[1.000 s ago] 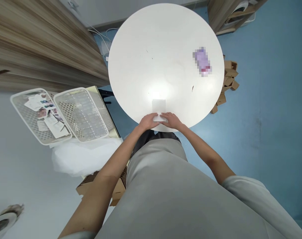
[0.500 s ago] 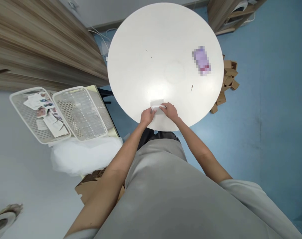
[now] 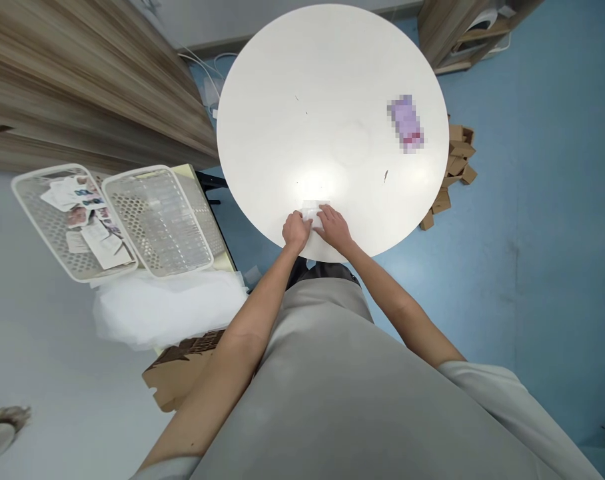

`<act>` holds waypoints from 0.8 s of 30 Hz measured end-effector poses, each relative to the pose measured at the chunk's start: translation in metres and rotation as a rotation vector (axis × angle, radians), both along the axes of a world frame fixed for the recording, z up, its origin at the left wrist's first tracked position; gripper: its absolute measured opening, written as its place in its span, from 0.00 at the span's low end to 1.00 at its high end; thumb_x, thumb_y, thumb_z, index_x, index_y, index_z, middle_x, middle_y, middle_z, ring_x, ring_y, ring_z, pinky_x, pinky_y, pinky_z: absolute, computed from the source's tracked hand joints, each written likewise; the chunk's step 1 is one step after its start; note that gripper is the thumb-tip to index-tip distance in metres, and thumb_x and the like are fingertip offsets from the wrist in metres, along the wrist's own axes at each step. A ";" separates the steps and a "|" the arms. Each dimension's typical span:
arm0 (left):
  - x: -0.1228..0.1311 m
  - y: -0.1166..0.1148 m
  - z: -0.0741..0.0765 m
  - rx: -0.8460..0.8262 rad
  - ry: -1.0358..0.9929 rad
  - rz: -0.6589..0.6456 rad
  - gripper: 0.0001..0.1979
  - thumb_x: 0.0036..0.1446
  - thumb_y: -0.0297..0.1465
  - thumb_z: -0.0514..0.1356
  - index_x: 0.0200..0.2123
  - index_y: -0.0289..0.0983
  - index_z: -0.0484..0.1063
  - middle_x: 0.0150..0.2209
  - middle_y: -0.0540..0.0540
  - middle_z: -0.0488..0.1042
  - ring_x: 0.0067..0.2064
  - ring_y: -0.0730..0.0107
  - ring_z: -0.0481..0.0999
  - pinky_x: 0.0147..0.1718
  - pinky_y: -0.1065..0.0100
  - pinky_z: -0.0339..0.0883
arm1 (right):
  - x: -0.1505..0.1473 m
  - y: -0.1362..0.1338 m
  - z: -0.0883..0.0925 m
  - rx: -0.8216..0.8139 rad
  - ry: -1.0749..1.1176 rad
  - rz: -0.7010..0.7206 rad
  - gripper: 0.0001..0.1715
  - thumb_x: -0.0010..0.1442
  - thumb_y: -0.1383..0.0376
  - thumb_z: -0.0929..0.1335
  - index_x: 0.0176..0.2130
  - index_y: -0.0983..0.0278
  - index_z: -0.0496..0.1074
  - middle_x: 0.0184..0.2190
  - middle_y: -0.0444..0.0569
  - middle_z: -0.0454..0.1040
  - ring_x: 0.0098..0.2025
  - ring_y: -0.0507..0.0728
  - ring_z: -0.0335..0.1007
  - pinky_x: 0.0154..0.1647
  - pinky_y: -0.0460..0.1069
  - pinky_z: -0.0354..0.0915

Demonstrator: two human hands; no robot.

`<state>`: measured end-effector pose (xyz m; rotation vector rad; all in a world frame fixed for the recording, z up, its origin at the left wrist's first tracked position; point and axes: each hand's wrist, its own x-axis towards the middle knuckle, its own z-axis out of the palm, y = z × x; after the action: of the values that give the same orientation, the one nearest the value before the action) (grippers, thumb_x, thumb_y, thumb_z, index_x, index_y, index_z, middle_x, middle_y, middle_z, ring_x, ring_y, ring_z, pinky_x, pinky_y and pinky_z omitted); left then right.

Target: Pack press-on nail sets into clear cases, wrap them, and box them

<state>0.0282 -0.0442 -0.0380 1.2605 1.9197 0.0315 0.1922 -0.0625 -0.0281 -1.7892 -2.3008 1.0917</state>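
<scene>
A small, pale, translucent sheet or pouch [image 3: 313, 208] lies on the white round table [image 3: 332, 67] near its front edge; its exact kind is hard to make out. At its left side is my left hand [image 3: 296, 231], fingers curled in and thumb toward the piece, apparently gripping its edge. My right hand [image 3: 335, 230] rests from the right with its fingers stretched over the sheet and its thumb apart. The hands partly cover the near part of the piece.
A blurred purple item [image 3: 406, 124] lies at the table's right. On a side table to the left are a white basket of printed cards [image 3: 75, 273], a basket of clear plastic pieces [image 3: 210, 257] and white bags [image 3: 167, 310]. Cardboard boxes [image 3: 455, 157] are piled beyond the right edge.
My right hand has let go of the raised white edge and its fingers now spread over the sheet, which lies flatter. My left hand has curled more tightly at the left side.
</scene>
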 end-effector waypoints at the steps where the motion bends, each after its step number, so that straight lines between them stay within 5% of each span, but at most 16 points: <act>1: -0.002 -0.003 0.001 -0.004 -0.002 0.026 0.14 0.66 0.42 0.65 0.50 0.42 0.75 0.56 0.32 0.82 0.61 0.41 0.79 0.60 0.45 0.72 | 0.001 -0.002 0.001 0.000 0.002 0.022 0.24 0.74 0.68 0.67 0.67 0.68 0.71 0.79 0.68 0.61 0.83 0.71 0.51 0.78 0.69 0.59; 5: -0.013 -0.017 0.007 -0.169 -0.245 0.255 0.20 0.66 0.49 0.62 0.47 0.39 0.79 0.50 0.30 0.86 0.60 0.41 0.83 0.61 0.46 0.75 | -0.001 -0.001 0.008 -0.025 -0.033 0.018 0.25 0.71 0.72 0.67 0.66 0.69 0.71 0.80 0.70 0.59 0.83 0.72 0.51 0.77 0.68 0.61; 10: -0.015 -0.027 0.021 -0.250 -0.714 0.557 0.22 0.69 0.47 0.58 0.50 0.36 0.79 0.58 0.29 0.84 0.62 0.51 0.84 0.62 0.52 0.79 | -0.015 0.010 0.014 -0.113 -0.011 -0.202 0.25 0.71 0.60 0.73 0.63 0.67 0.73 0.70 0.68 0.72 0.70 0.74 0.72 0.66 0.65 0.73; 17: -0.012 -0.018 0.034 -0.129 -0.873 0.616 0.20 0.70 0.49 0.67 0.34 0.39 0.75 0.44 0.38 0.86 0.58 0.54 0.85 0.67 0.53 0.76 | -0.021 0.007 0.023 -0.375 0.315 -0.483 0.21 0.71 0.47 0.71 0.54 0.57 0.75 0.58 0.54 0.83 0.60 0.65 0.81 0.61 0.60 0.76; 24: -0.041 -0.009 0.031 -0.006 -0.822 0.687 0.19 0.62 0.44 0.74 0.49 0.37 0.81 0.56 0.37 0.85 0.63 0.52 0.83 0.66 0.51 0.77 | -0.042 0.025 0.032 -0.513 0.681 -0.586 0.23 0.72 0.44 0.70 0.49 0.59 0.76 0.51 0.51 0.84 0.56 0.60 0.81 0.58 0.56 0.80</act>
<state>-0.0128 -0.0537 -0.0072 0.3978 1.4982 0.7703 0.1505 -0.0379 0.0042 -1.6573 -1.0860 1.8601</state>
